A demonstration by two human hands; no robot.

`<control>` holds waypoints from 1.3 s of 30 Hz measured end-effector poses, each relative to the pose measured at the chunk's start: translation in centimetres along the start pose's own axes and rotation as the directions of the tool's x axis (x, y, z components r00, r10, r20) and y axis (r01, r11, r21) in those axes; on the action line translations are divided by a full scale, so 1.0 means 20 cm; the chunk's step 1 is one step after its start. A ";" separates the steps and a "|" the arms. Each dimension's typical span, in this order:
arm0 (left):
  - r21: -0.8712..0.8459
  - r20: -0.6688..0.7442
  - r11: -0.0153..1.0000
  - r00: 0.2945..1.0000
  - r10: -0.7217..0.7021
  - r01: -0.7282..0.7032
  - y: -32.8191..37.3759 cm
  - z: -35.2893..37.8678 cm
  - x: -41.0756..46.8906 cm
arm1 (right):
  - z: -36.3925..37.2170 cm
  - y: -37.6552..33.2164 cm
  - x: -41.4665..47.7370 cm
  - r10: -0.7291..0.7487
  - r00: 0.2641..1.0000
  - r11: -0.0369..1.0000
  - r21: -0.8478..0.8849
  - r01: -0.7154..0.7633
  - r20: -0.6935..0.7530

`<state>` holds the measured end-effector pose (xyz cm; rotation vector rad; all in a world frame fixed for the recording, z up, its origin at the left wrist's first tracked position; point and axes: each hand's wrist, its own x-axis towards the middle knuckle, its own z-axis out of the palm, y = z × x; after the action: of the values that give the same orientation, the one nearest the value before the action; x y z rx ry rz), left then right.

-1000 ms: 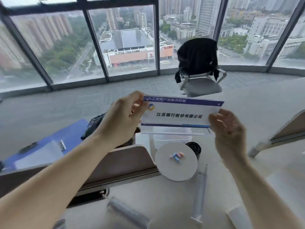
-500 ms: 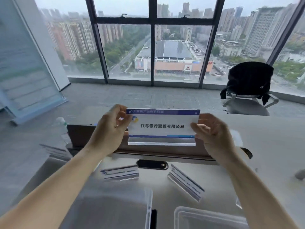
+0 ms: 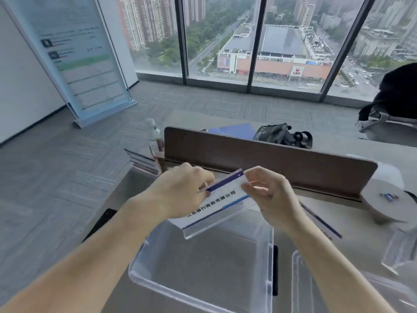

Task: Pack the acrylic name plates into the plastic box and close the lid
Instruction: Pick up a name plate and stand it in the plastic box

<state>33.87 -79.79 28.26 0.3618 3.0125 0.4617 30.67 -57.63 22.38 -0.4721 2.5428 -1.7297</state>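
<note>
An open clear box (image 3: pixel 203 267) sits at the desk's (image 3: pixel 352 213) near edge. Just above it, the left hand (image 3: pixel 180 193) and right hand (image 3: pixel 268 195) each pinch an end of a tilted name plate (image 3: pixel 220 203). Beyond stands a brown divider (image 3: pixel 270 159).

The scene is being viewed from a single head-worn wide-angle camera, aimed forward and down across the desk (image 3: pixel 352 213) toward the windows (image 3: pixel 293 41). Both forearms are being framed close below, the clear plastic box (image 3: pixel 203 267) nearest. No second view is being given.
</note>
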 end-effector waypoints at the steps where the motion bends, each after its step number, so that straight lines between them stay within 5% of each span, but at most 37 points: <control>1: -0.023 0.014 0.998 0.998 -0.056 0.056 -0.05 0.08 -0.03 | 0.09 0.06 0.00 0.007 1.000 0.999 -0.033 -0.008 -0.018; 5: -0.055 0.088 0.954 0.954 -0.288 0.293 -0.26 0.44 -0.10 | 0.51 0.36 -0.09 0.241 0.963 0.966 -0.071 -0.250 -0.119; 9: 0.015 0.145 0.887 0.877 -0.459 0.462 -0.45 0.79 -0.13 | 0.91 0.65 -0.21 0.578 0.812 0.816 -0.072 -0.574 0.082; 14: 0.115 0.216 0.846 0.819 -0.533 0.520 -0.56 1.08 -0.10 | 1.23 0.88 -0.18 0.747 0.628 0.620 0.112 -0.777 0.218; 27: 0.264 0.184 0.825 0.813 -0.552 0.500 -0.72 1.22 0.00 | 1.73 1.18 -0.08 0.849 0.459 0.386 0.287 -0.877 0.260; 39: 0.313 0.135 0.820 0.832 -0.538 0.479 -0.72 1.19 0.00 | 1.89 1.34 -0.08 0.844 0.462 0.367 0.337 -0.867 0.271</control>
<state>33.32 -86.25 1.24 -0.3712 2.7833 -0.0336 33.37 -82.41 -16.85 0.7407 1.6307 -1.6214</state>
